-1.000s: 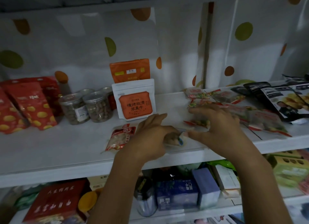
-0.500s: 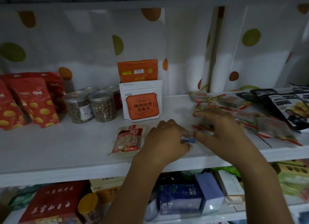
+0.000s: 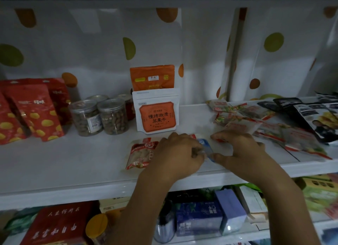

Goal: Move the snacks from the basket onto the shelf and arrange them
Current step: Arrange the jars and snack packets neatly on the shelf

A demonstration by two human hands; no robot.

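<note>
Left grip (image 3: 175, 153) closed, fingers curled over the left end of a small clear packet (image 3: 204, 146) with blue print. Right grip (image 3: 243, 149) open: fingers spread, thumb tip at the packet's near right corner, forefinger stretched past its far side. The packet lies on the shelf (image 3: 54, 162) near the front edge, between both grips.

Peanut packet (image 3: 141, 155) flat on the shelf just left of the left grip, its right edge hidden under the hand. White zipper pouch (image 3: 156, 113) upright behind it, orange pouch (image 3: 151, 77) standing behind that. Two clear nut jars (image 3: 86, 116) left of the pouches (more jars behind, partly hidden), red bags (image 3: 34, 111) further left. Loose pile of red-trimmed sachets (image 3: 256, 120) lies flat just beyond the right grip, black packs (image 3: 314, 116) at the far right. Blue box (image 3: 199, 219) on the level below.
</note>
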